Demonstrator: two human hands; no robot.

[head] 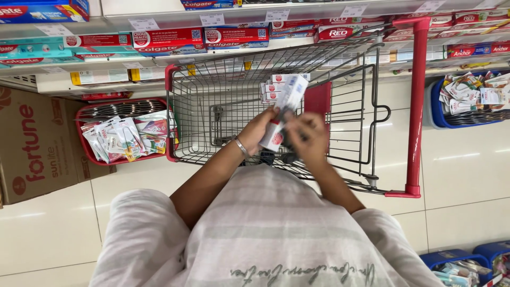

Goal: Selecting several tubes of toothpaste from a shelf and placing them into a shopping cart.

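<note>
Centrally, over the cart, both hands gripped one long white carton with red and blue print. Left hand, a metal bangle at its wrist, had its fingers closed round the carton's lower end. Right hand was closed on the same end from the other side; its fingertips were blurred. Carton stood tilted, upper end leaning away toward the shelves.

Cart: wire basket, red trim and red handle. Inside, at the far end, a small stack of like cartons, just behind the held one.

Shelves beyond the cart: rows of red, white and teal boxes.

Floor: pale tiles. Left of the cart, touching or just beside it, a red basket of packeted goods; further left, a brown box. Right, a blue basket of packets; two more blue baskets at the lower right corner.

Person wore a pale striped shirt.
</note>
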